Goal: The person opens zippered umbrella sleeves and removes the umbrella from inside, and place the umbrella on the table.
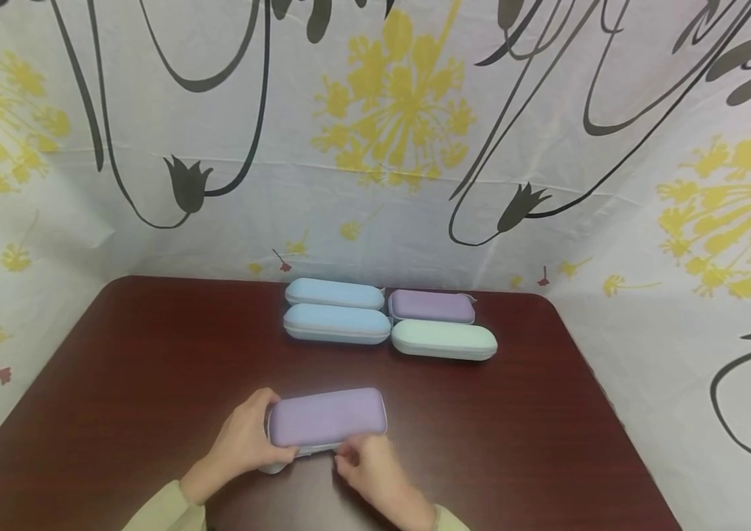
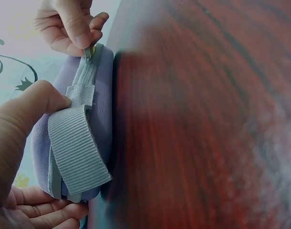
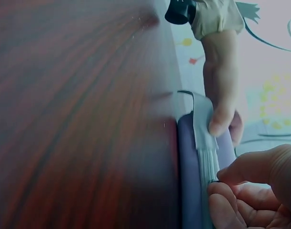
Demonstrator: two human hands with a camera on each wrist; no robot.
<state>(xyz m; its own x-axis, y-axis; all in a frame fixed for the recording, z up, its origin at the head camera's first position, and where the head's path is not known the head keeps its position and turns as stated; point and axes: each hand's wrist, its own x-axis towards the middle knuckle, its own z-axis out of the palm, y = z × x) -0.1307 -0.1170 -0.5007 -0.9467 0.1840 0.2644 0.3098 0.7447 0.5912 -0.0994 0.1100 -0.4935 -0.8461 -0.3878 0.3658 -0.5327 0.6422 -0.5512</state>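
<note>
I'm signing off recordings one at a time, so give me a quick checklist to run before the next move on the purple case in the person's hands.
1. Left hand grip on the held purple case: ok, thumb on the near side, around one end.
2. Right hand on the zipper pull: ok, pinched between thumb and finger.
3. Strap off the seam: not ok, it lies over it at the left hand's end.
4. Zipper fully closed: cannot tell, the right hand covers part.
5. Other cases out of the way: ok, two blue cases, a green case and another purple case sit farther back.
</note>
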